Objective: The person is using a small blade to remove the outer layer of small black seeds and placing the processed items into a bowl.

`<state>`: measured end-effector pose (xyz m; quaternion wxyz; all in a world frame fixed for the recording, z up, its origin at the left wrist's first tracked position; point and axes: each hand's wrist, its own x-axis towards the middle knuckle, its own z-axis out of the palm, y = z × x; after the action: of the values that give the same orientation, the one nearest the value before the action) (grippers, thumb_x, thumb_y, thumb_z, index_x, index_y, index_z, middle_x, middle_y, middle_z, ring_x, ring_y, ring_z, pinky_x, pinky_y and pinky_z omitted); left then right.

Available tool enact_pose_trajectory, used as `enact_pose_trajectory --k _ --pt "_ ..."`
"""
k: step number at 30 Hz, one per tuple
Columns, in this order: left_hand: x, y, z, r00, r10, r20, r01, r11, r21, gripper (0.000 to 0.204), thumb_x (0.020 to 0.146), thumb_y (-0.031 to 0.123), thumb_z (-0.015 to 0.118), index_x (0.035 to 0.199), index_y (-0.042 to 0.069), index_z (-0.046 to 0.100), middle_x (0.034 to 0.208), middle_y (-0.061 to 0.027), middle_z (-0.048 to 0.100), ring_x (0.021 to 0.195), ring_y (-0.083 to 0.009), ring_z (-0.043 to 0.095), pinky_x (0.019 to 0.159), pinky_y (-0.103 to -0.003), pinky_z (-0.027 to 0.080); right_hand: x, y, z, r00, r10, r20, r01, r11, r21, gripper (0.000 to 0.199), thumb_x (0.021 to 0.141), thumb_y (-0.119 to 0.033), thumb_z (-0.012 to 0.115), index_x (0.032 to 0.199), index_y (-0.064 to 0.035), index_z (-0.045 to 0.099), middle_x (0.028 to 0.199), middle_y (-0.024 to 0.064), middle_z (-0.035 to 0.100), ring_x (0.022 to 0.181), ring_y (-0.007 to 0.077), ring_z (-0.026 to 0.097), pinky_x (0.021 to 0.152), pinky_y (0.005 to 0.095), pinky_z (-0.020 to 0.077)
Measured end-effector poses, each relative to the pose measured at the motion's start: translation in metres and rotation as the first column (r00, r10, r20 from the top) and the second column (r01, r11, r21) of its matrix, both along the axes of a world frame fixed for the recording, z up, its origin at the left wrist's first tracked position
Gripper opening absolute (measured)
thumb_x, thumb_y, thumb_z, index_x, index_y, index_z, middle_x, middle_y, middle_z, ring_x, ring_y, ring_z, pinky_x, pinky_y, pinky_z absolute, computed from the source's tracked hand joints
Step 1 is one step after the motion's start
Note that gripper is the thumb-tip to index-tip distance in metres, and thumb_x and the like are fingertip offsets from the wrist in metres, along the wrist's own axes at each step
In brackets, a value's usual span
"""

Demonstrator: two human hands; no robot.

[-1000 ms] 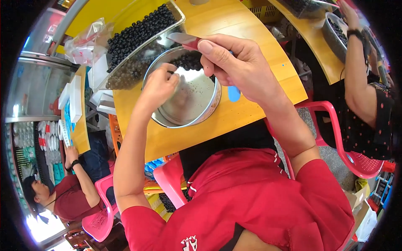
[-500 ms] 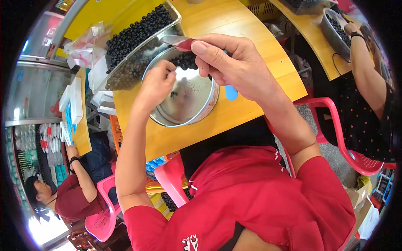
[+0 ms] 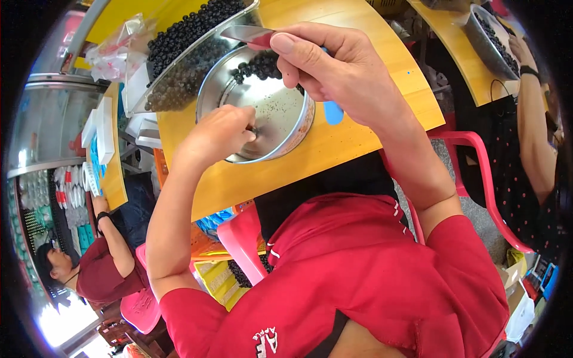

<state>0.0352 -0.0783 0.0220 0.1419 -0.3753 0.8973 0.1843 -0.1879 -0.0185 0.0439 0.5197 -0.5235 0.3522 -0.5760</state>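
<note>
My right hand (image 3: 334, 68) is closed around a small knife (image 3: 246, 34), its thin metal blade pointing left above the round metal tin (image 3: 310, 119). My left hand (image 3: 222, 134) is over the tin's near left side, fingers pinched together. Something small and dark shows at its fingertips, too hidden to name. Dark, round, berry-like pieces (image 3: 258, 67) lie at the far side of the tin, with tiny dark specks on its floor. A blue object (image 3: 333, 112) shows partly from under my right hand.
A clear plastic box (image 3: 206, 68) full of the dark pieces stands left of the tin on the wooden table (image 3: 394, 77). At another table on the right, a person's hand (image 3: 522, 51) is at a metal bowl (image 3: 498, 51). A seated person (image 3: 107, 268) is at the left.
My left hand has moved down toward the tin's near side. My right hand still grips the knife. The view has shifted slightly, and the person's hand at the right has moved over the metal bowl.
</note>
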Motion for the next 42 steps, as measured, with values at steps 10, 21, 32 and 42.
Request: enact_pose_trajectory --k 10,21,32,42 --pt "-0.012 0.009 0.025 0.546 0.566 -0.617 -0.258 0.815 0.519 0.019 0.085 0.012 0.068 0.098 0.001 0.059 0.078 0.0001 0.064 0.071 -0.0026 0.054 0.054 -0.018 0.038 0.003 -0.009 -0.015 0.994 -0.021 -0.107 0.024 1.000 0.019 0.033 0.092 -0.029 0.062 0.110 -0.0020 0.067 0.069 -0.0033 0.056 0.054 0.0000 0.041 0.046 0.0164 0.0290" --pt "-0.025 0.046 0.030 0.296 0.471 -0.831 -0.203 0.881 0.427 0.023 0.084 0.005 0.068 0.105 0.000 0.060 0.085 -0.0017 0.064 0.079 -0.0071 0.059 0.071 -0.020 0.046 0.015 -0.003 -0.013 0.976 0.159 0.147 -0.189 0.957 0.219 0.035 0.088 -0.023 0.067 0.115 -0.0013 0.064 0.063 -0.0081 0.048 0.050 -0.0013 0.034 0.043 0.0174 0.0233" --pt "-0.023 0.054 0.002 0.026 0.609 -0.793 -0.127 0.789 0.602 0.021 0.085 0.009 0.070 0.104 0.003 0.063 0.082 -0.0004 0.063 0.071 -0.0030 0.053 0.058 -0.016 0.039 0.020 0.000 -0.012 0.937 0.177 0.301 -0.262 0.926 0.272 0.030 0.090 -0.020 0.066 0.114 -0.0021 0.064 0.062 -0.0082 0.047 0.048 -0.0016 0.032 0.042 0.0169 0.0211" --pt "-0.031 0.058 -0.002 -0.045 0.519 -0.854 -0.152 0.841 0.519 0.022 0.086 0.010 0.069 0.107 0.003 0.064 0.083 -0.0012 0.063 0.070 -0.0033 0.052 0.056 -0.017 0.038 0.026 0.004 -0.009 0.976 0.096 0.193 -0.143 0.959 0.245 0.028 0.093 -0.021 0.062 0.114 -0.0025 0.064 0.061 -0.0092 0.045 0.048 -0.0020 0.029 0.042 0.0177 0.0176"
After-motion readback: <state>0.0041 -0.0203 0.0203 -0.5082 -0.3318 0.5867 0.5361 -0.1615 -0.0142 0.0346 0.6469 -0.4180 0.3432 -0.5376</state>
